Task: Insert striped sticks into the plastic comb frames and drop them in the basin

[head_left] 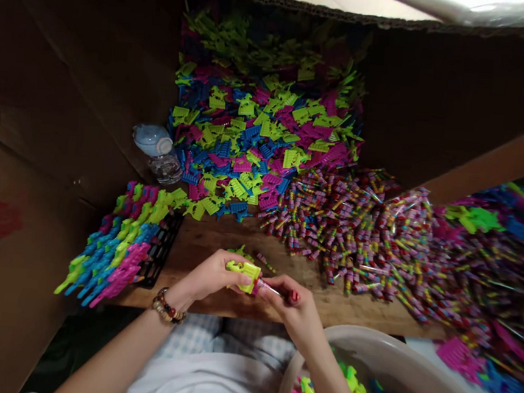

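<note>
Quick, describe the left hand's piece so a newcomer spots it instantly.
Start at the bare wooden tabletop, between the large multicoloured heap and the person's lap. Over its near side, the left hand holds a yellow-green plastic piece, its end meeting a slim red-tipped tube in the right hand. Unlike the similarly coloured piece lying just beyond, this one is held.
</note>
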The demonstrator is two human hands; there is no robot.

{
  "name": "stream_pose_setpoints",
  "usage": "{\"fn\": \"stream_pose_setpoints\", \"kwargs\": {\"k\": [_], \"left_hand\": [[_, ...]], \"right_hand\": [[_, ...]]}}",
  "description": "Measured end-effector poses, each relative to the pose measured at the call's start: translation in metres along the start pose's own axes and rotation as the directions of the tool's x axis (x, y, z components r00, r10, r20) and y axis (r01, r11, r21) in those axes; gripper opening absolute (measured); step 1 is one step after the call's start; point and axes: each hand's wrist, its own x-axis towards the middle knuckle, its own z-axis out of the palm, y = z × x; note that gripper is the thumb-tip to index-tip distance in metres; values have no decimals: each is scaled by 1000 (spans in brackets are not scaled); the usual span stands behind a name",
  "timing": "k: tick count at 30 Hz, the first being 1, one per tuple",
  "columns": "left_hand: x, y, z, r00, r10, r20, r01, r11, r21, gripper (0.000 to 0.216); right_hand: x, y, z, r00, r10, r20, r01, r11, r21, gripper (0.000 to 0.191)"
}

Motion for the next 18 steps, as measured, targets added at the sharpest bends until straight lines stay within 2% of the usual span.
{"fn": "stream_pose_setpoints", "kwargs": {"k": [3, 5, 9, 11, 13, 16, 18], "left_hand": [[2, -5, 2, 1000, 1, -8, -2, 1000, -27, 35], [3, -4, 6, 998, 53, -28, -52, 999, 10, 35], [1, 4, 17, 984, 147, -102, -138, 986, 98, 36], [-1, 8, 17, 986, 151, -75, -144, 986, 86, 38], [-3, 10, 13, 988, 156, -2, -156, 985, 68, 39], [-5, 11, 4, 979, 157, 129, -165, 985, 55, 38], [-7, 12, 1, 975, 153, 161, -164, 985, 58, 37]], "right_hand": [[2, 0, 0, 1000, -17, -3, 17, 999, -47, 20], [-1, -3, 3, 995, -80, -65, 70, 988, -141, 16], [-9, -10, 12, 929, -284, -236, 191, 917, -349, 15], [-11, -14, 14, 909, -320, -267, 210, 905, -370, 16], [-11, -19, 10, 926, -290, -242, 202, 921, -332, 15], [-8, -27, 0, 977, -188, -100, 164, 963, -216, 15], [-6, -30, -6, 988, -146, -40, 137, 976, -171, 15]]}}
